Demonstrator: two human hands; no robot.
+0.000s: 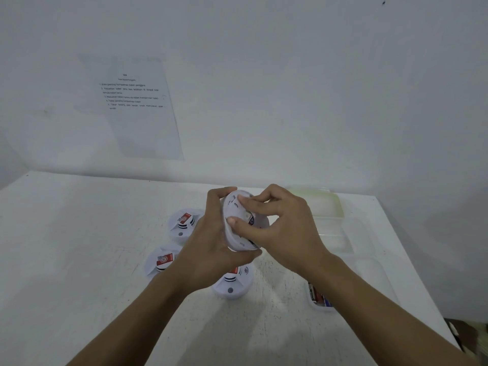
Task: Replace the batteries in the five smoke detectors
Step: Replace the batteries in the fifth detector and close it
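Note:
A white round smoke detector point(237, 207) is held up above the table with its back side facing me. My left hand point(211, 249) grips its rim from the left and below. My right hand point(280, 223) pinches its back plate with thumb and fingers curled on it. Three more white smoke detectors with red labels lie on the table below: one at the back left point(182, 225), one at the left point(161, 261) and one near the middle point(233, 285), partly hidden by my left hand.
A clear plastic box point(320, 299) holding several batteries sits at the right, partly under my right forearm. Two more clear containers point(327, 207) stand at the back right. A printed instruction sheet point(137, 107) hangs on the wall. The white table point(79, 233) ends at the right edge.

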